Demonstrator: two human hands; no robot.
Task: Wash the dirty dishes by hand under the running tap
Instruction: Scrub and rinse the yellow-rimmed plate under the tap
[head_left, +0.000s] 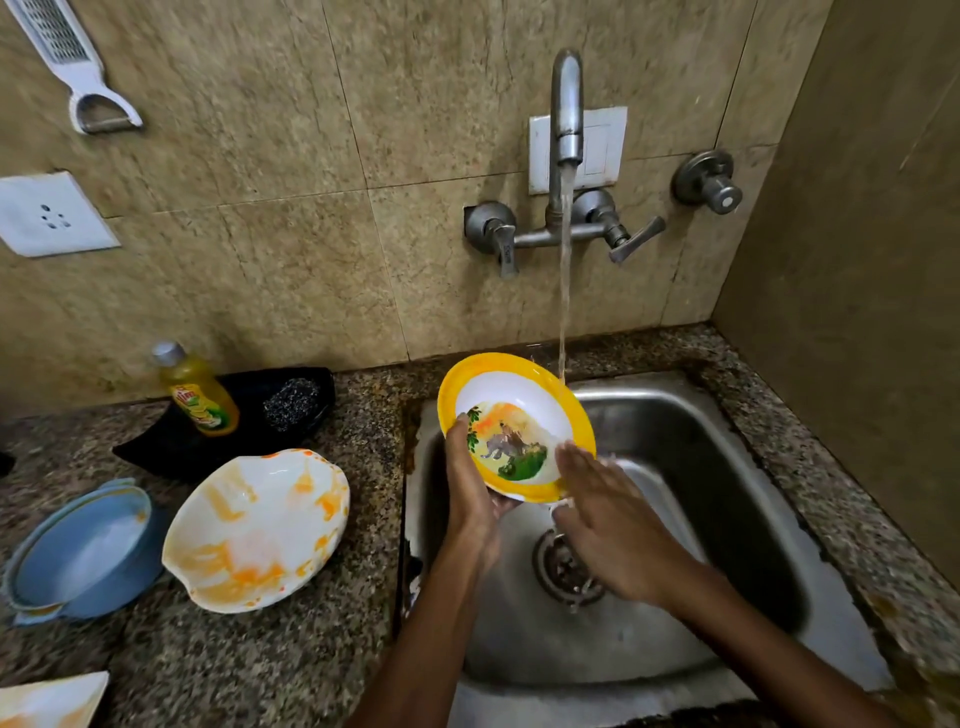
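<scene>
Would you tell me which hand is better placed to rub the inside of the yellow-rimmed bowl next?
The right hand: it lies open and flat at the yellow-rimmed bowl, fingers at its lower edge. The left hand holds the bowl tilted under the water stream.

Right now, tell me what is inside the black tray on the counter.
The black tray holds a yellow dish soap bottle and a steel scrubber. The tray floor behind the bottle is hidden.

A yellow-rimmed bowl (511, 410) with a painted scene inside is tilting over the sink (727, 467), its far rim catching the tap's stream. Left of the sink, an orange-smeared white bowl (257, 527) and a blue bowl (78, 551) are sitting.
</scene>
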